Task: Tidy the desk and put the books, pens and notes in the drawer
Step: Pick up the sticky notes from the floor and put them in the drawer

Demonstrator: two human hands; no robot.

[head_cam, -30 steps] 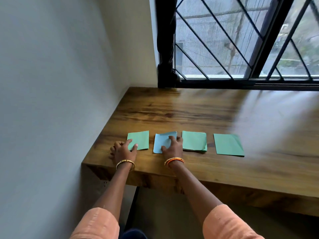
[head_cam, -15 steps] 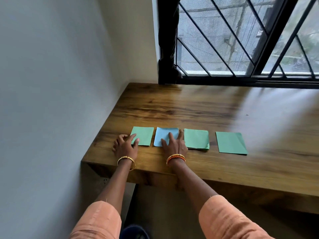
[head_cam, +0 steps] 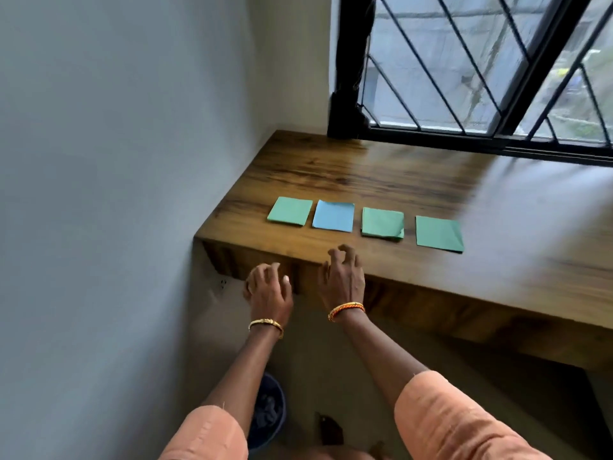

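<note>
Wooden desk [head_cam: 381,180] with a dark, streaked grain fills the corner under a black-barred window [head_cam: 481,78], its left end against a pale grey wall [head_cam: 116,161]. Four square paper notes lie flat in a row near the front edge, apart from one another: a green note [head_cam: 290,211] furthest left, a blue note [head_cam: 333,216] just beside it, a second green note [head_cam: 382,223] whose near right corner lifts a little, and a third green note [head_cam: 438,233] set somewhat further to the right. Both hands are off the notes and hold nothing. The left hand [head_cam: 268,288] hangs in front of the desk's front face, below the top, fingers loosely curled with the thumb out to the right; whether it touches the wood cannot be told. The right hand [head_cam: 343,277] is at the front edge, its fingers bent claw-like over the rim with the tips just above or on the desktop, short of the blue note. A gold bangle [head_cam: 266,325] circles the left wrist and an orange and red bangle [head_cam: 346,309] the right; both forearms come out of peach sleeves [head_cam: 457,423]. On the floor beneath, a dark blue bin [head_cam: 268,413] stands by the wall.
</note>
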